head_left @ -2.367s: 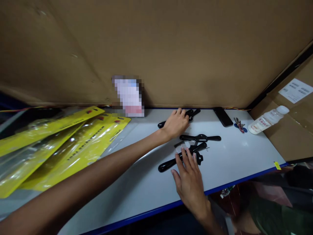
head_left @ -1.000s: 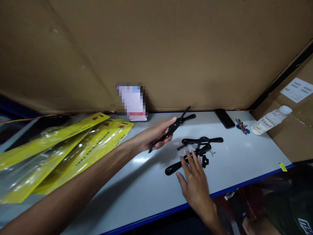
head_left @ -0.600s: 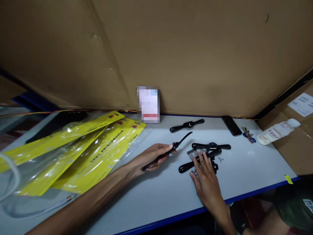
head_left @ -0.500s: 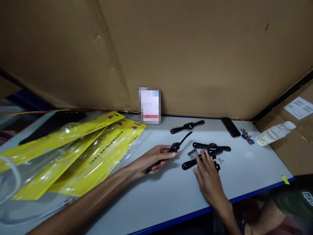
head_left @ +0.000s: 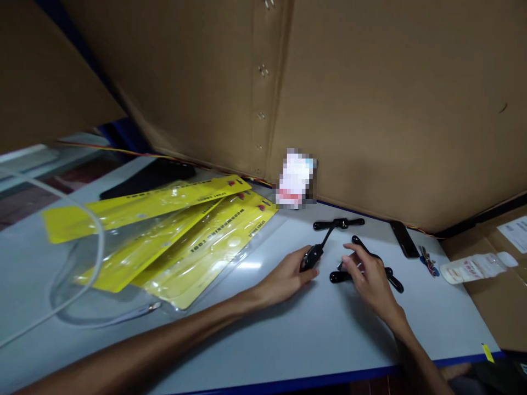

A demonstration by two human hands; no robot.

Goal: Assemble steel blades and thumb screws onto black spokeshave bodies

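Observation:
My left hand (head_left: 292,274) is closed around a black spokeshave (head_left: 316,253), raised a little off the table with one slim handle pointing away. To its right, my right hand (head_left: 370,280) pinches a small flat metal piece, probably a blade (head_left: 340,265), between thumb and fingers. Under and around that hand lie more black spokeshave parts, with one handle (head_left: 340,276) at its left and another handle (head_left: 396,281) at its right, partly hidden by the hand. Farther back, another black spokeshave (head_left: 341,223) rests on the table.
Yellow cards in clear plastic sleeves (head_left: 193,230) spread over the left, beside a white cable (head_left: 101,247). A propped card (head_left: 295,181), blurred, leans on the cardboard wall (head_left: 370,109). A phone (head_left: 403,240), keys (head_left: 428,261) and a white bottle (head_left: 473,267) lie at right.
My right hand has gone from lying spread over the black parts to pinching the small metal piece. My left hand still holds its spokeshave, now turned more upright. The view has swung left.

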